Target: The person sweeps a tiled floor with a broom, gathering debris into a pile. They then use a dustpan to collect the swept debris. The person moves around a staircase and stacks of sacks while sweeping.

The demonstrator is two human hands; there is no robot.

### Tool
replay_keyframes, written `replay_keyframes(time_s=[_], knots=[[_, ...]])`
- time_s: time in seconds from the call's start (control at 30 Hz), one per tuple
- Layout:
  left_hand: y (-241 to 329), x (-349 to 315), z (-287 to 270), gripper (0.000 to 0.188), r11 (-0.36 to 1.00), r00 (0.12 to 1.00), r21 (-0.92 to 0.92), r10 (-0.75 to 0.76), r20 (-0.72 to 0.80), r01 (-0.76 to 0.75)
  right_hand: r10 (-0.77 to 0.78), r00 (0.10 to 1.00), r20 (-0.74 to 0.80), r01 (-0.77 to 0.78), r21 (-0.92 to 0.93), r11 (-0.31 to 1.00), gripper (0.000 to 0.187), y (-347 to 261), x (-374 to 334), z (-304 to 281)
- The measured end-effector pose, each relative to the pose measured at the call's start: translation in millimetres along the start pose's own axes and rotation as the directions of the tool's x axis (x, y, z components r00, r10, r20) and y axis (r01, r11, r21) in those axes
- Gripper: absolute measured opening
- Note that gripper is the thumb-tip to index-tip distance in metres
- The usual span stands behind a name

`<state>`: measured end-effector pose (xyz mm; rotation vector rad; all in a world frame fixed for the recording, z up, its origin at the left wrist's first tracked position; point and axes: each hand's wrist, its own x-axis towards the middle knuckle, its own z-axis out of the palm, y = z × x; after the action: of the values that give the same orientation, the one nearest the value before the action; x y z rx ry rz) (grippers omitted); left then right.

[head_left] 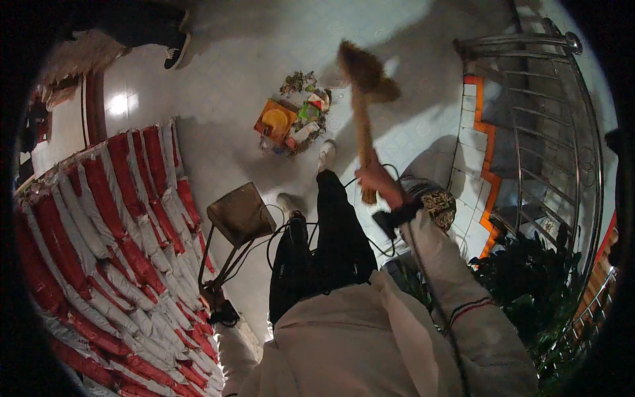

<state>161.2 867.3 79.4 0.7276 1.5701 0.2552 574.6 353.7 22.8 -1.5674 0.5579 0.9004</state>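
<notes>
My right hand (380, 184) is closed round the handle of a straw broom (362, 119), its brush end raised and pointing away from me. On the left, a square, worn dustpan (240, 215) hangs at the end of thin rods. My left hand (213, 298), dim and partly hidden by a dark wrist strap, grips those rods near their lower end. Farther out on the pale tiled floor lies a heap of litter (305, 126) with scraps, wrappers and bits of leaf. An orange square package (275, 122) with a round yellow middle lies at its left side. Neither tool touches the heap.
Red-and-white striped sheeting (126, 245) fills the left side. To the right are orange-edged tiled steps (488, 152) and a metal railing (539, 53). A leafy plant (522, 284) stands low right, near a round patterned object (436, 205). Another person's shoe (177, 56) shows top left.
</notes>
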Motion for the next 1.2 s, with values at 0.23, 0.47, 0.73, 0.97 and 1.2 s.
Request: replay_keyframes(time_s=[0.23,0.47,0.73,0.97,1.2], knots=[[-27.1,35.8,3.5,0.037,0.983,0.992,0.136,-0.128,0.002,0.127,0.292,0.911,0.292,-0.318,0.044,0.947,0.074,-84.4,-107.8,-14.6],[-64.5,10.1,-8.7,0.025,0.995,0.996,0.062,-0.075,0.041,0.073,0.245,0.92,0.307,-0.211,-0.139,0.967,0.076,-106.4,-167.1,13.4],[-89.8,-17.0,-17.2,0.032,0.985,0.997,0.154,0.074,0.03,-0.078,-0.009,0.959,0.284,0.101,-0.311,0.945,0.063,-114.0,-108.1,101.1],[-106.4,-27.6,-31.8,0.033,1.0,0.996,-0.009,0.02,-0.087,-0.021,-0.086,0.962,0.259,0.232,-0.61,0.758,0.071,-72.8,80.0,201.6],[-122.8,-21.3,-58.7,0.039,0.986,0.988,0.161,0.074,-0.136,-0.052,-0.03,0.95,0.312,0.291,-0.841,0.456,0.083,46.5,75.6,202.9]])
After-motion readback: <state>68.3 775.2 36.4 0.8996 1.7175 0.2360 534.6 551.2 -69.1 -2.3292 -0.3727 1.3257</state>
